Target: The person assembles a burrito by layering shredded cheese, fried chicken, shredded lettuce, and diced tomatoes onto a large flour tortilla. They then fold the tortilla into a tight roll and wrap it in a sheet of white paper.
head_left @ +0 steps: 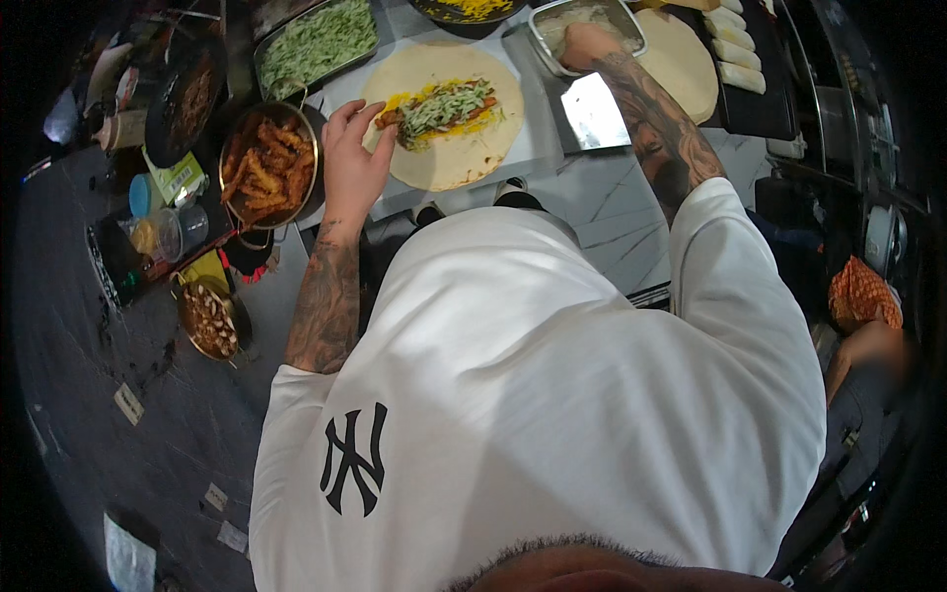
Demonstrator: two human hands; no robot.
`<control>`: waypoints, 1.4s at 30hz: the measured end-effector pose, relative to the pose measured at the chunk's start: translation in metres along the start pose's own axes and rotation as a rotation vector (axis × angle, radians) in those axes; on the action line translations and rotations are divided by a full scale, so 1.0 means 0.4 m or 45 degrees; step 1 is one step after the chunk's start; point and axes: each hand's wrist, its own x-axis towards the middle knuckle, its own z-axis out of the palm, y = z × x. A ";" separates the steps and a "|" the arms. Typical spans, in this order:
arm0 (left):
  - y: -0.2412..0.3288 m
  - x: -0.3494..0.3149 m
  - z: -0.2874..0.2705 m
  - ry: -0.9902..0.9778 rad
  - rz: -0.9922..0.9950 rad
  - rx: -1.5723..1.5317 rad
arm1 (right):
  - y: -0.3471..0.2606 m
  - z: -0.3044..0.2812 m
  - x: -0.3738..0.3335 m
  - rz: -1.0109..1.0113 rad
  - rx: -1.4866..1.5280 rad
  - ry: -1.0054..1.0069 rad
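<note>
A round flatbread lies on white paper. Along its middle runs a filling of yellow shreds, browned pieces and pale green shreds. At the left end of that filling is my left hand, its fingers apart and the fingertips over the bread's left edge. Whether they touch the filling I cannot tell. My right hand reaches into a metal tub of whitish shredded food at the far right; its fingertips are hidden there.
Left of the paper stand a pan of fried strips and a tray of green shreds. A bowl of yellow shreds is at the back. Another flatbread and rolled wraps lie right. A bystander's arm shows far right.
</note>
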 end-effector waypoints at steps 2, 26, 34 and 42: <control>-0.010 -0.002 -0.004 0.004 0.001 -0.023 | -0.006 0.020 0.008 0.036 -0.031 0.050; -0.056 -0.012 -0.046 -0.048 -0.132 -0.085 | 0.127 -0.012 0.020 0.049 0.609 -0.090; -0.148 0.010 0.096 -0.155 -0.297 -0.018 | -0.020 -0.025 -0.041 -0.296 1.460 -0.159; -0.144 0.026 0.069 -0.266 -0.495 -0.130 | -0.544 0.004 -0.117 -0.845 0.299 0.253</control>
